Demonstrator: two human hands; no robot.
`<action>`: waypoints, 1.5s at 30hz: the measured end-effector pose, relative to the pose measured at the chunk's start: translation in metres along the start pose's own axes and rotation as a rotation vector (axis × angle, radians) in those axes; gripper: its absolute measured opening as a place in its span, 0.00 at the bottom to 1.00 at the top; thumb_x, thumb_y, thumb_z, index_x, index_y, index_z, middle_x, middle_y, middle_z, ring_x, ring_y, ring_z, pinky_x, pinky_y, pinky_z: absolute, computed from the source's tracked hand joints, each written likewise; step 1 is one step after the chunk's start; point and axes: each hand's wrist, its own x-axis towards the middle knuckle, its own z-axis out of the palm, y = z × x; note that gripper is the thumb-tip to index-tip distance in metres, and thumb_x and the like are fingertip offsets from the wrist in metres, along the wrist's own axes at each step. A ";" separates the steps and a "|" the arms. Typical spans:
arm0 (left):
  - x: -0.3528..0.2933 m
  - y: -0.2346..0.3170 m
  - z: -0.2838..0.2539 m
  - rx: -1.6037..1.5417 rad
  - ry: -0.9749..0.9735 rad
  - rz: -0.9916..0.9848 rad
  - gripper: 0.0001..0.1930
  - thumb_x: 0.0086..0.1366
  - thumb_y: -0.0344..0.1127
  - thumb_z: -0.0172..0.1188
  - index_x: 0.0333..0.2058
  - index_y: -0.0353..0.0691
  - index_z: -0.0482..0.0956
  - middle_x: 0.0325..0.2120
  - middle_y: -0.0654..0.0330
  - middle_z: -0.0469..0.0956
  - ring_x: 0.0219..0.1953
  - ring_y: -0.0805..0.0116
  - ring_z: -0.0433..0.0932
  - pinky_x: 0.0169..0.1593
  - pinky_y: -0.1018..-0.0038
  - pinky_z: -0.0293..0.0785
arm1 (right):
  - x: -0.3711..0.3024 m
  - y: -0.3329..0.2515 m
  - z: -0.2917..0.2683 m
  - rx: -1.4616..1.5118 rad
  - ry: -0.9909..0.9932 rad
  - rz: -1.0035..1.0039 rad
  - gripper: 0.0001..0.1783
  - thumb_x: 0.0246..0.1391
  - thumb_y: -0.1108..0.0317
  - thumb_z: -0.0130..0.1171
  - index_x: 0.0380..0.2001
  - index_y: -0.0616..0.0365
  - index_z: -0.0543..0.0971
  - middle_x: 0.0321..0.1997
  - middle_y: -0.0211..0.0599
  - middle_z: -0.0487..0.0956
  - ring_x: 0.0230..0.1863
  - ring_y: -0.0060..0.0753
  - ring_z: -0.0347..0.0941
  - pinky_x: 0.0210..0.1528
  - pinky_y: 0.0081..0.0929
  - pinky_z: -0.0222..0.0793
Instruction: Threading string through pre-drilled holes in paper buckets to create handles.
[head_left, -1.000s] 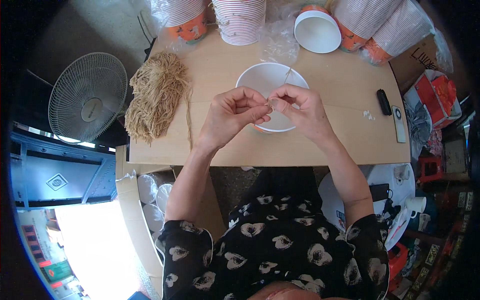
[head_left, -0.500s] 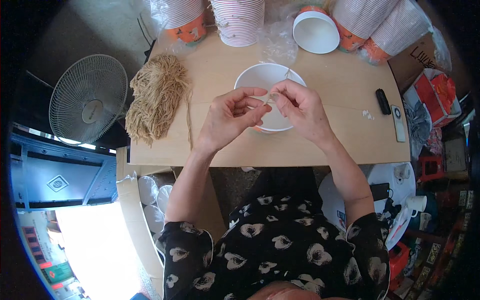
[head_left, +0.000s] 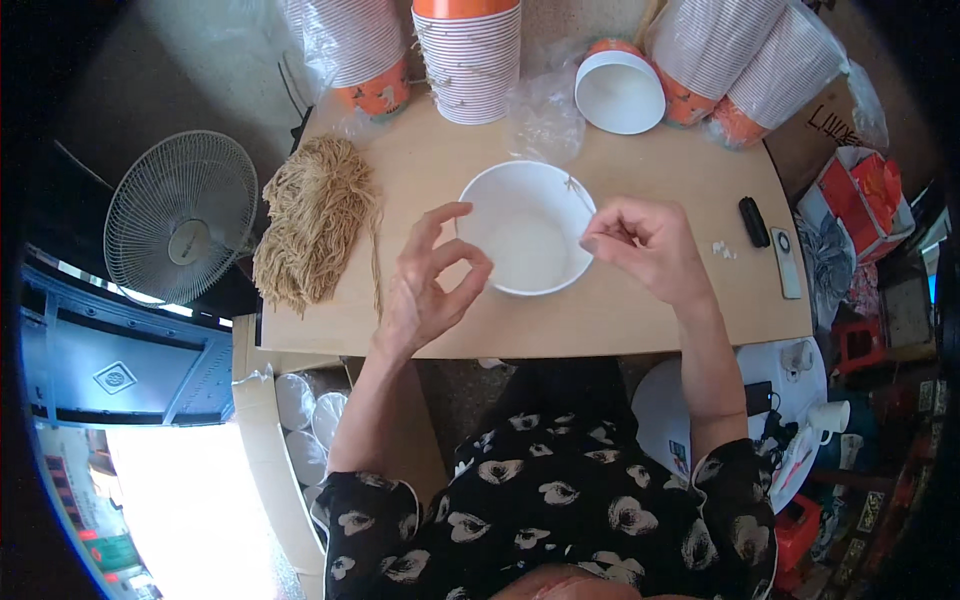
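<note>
A white-lined round paper tub (head_left: pixel 528 240) stands mouth up near the middle of the table, between my two hands. A short tan cord (head_left: pixel 573 185) shows at its far right rim. Left of the tub, my left hand (head_left: pixel 428 285) has thumb and forefinger tips pinched together and another finger stretched out. My right hand (head_left: pixel 648 245) pinches beside the tub's right rim, close to the cord. Whatever either pinch holds is too small to make out. A thick bundle of tan cord (head_left: pixel 315 220) lies on the table's left side, with loose strands trailing from it.
Stacked paper tubs (head_left: pixel 468 65) and a plastic bag (head_left: pixel 548 125) stand along the back. One tub (head_left: pixel 622 92) lies tipped. A black object (head_left: pixel 755 222), a pale remote-like device (head_left: pixel 788 265) and white scraps (head_left: pixel 724 250) lie at right. A fan (head_left: pixel 185 215) stands left.
My hands, close together above the tub before, have moved apart, left hand leftward and right hand rightward. The tub's mouth is now more exposed. The whole view has shifted slightly.
</note>
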 end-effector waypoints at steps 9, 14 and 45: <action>0.013 -0.016 0.038 -0.229 -0.040 -0.279 0.37 0.62 0.34 0.68 0.65 0.27 0.61 0.54 0.38 0.76 0.56 0.53 0.79 0.58 0.63 0.74 | 0.008 0.005 0.009 0.168 -0.163 -0.017 0.07 0.57 0.76 0.66 0.39 0.63 0.81 0.26 0.16 0.73 0.27 0.05 0.65 0.28 0.11 0.60; 0.028 -0.014 0.039 -0.491 -0.014 -0.215 0.17 0.71 0.28 0.56 0.57 0.31 0.75 0.42 0.53 0.85 0.42 0.75 0.80 0.47 0.76 0.77 | 0.032 0.016 -0.020 0.204 -0.069 -0.055 0.14 0.57 0.77 0.64 0.47 0.64 0.80 0.27 0.16 0.72 0.28 0.06 0.67 0.31 0.11 0.63; 0.046 -0.025 -0.042 -1.161 0.197 -0.226 0.54 0.48 0.47 0.79 0.68 0.34 0.58 0.62 0.51 0.68 0.65 0.58 0.68 0.66 0.56 0.67 | 0.054 -0.029 -0.064 0.043 -0.149 -0.234 0.17 0.52 0.80 0.63 0.47 0.61 0.82 0.28 0.17 0.74 0.27 0.07 0.66 0.28 0.12 0.62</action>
